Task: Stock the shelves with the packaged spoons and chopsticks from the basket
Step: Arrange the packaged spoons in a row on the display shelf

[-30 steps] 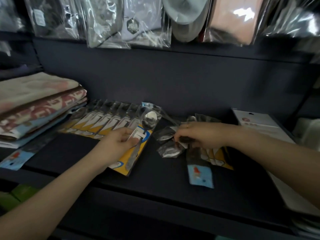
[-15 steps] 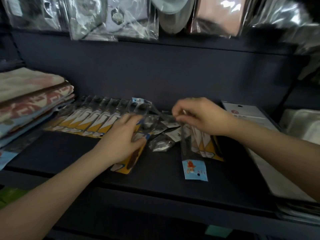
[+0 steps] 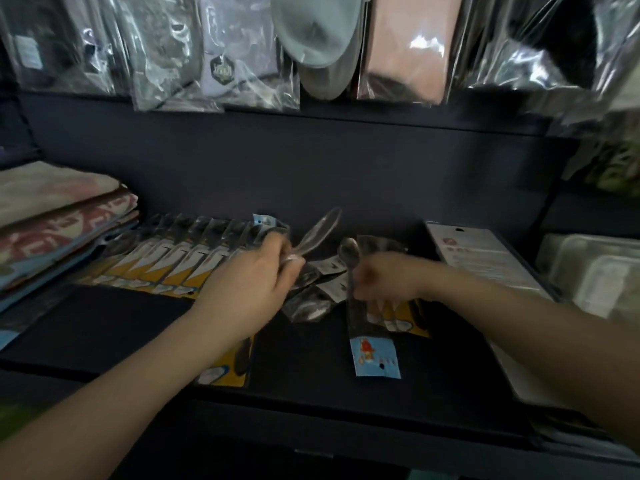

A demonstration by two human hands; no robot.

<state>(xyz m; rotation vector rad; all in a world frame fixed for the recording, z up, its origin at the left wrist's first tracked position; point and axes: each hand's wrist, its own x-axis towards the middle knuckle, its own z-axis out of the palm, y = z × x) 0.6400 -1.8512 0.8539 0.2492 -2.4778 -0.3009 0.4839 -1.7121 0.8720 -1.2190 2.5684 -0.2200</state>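
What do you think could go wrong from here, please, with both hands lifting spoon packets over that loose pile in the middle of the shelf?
1. The left hand holds a clear spoon packet only by its end; the slick wrap might slip.
2. The loose packets lie jumbled under both hands, so the right hand, gripping another spoon packet, could drag one along.
3. The blue-tagged packet sits near the shelf edge and might get knocked off.

A shop: dark display shelf [image 3: 104, 327] with a row of carded spoon packs [image 3: 180, 261] beside the left hand [image 3: 252, 282] (bagged goods [image 3: 242, 53] hang above), folded cloths [image 3: 59, 216] further left
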